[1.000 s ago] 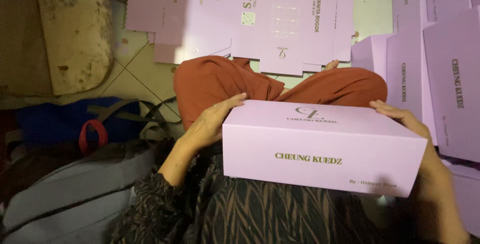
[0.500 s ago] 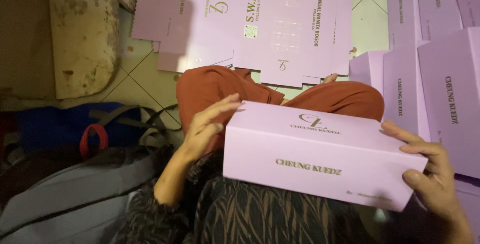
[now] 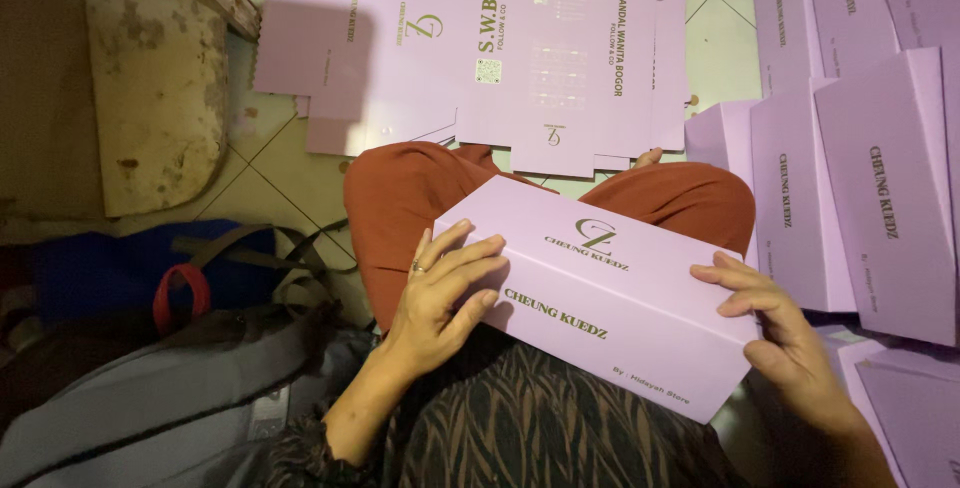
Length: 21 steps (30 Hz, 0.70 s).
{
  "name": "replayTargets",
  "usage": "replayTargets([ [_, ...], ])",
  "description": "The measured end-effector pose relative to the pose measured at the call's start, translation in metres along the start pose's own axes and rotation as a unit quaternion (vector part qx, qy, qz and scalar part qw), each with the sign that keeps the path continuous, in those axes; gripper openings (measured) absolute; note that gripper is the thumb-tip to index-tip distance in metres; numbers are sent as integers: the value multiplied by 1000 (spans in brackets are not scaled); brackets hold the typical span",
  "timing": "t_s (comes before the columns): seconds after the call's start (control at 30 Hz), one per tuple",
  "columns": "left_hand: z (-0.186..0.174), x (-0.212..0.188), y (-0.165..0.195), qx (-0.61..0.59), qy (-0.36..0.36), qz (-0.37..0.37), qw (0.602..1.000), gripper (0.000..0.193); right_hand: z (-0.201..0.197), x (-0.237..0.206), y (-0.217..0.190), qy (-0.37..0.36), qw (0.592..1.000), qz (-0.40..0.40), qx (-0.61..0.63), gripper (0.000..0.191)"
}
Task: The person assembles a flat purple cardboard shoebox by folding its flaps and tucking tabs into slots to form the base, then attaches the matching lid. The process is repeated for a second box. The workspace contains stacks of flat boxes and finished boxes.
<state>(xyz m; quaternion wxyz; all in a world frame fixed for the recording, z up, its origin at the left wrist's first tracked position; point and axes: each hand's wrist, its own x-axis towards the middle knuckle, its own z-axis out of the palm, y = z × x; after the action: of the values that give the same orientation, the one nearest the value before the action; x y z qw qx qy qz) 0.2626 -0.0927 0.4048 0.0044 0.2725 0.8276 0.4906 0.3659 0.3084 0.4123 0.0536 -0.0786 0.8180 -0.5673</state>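
Both hand (image 3: 440,298) palms hidden behind box (image 3: 600,293)

Light falls unevenly here: the flat lilac cardboard sheets (image 3: 480,48) on the tiled floor (image 3: 280,183) sit bright and evenly lit, while the left side sinks into deep shadow around the grey bag (image 3: 150,398). A soft-edged shadow darkens the sheets' left corner, focus stays sharp mid-frame, and the edges bow slightly.
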Motion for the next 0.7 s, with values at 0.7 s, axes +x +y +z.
replayTargets([
  [0.7,21,-6,-62,-415,26,-276,867,81,38,-51,159,239,884,102,387,108],
])
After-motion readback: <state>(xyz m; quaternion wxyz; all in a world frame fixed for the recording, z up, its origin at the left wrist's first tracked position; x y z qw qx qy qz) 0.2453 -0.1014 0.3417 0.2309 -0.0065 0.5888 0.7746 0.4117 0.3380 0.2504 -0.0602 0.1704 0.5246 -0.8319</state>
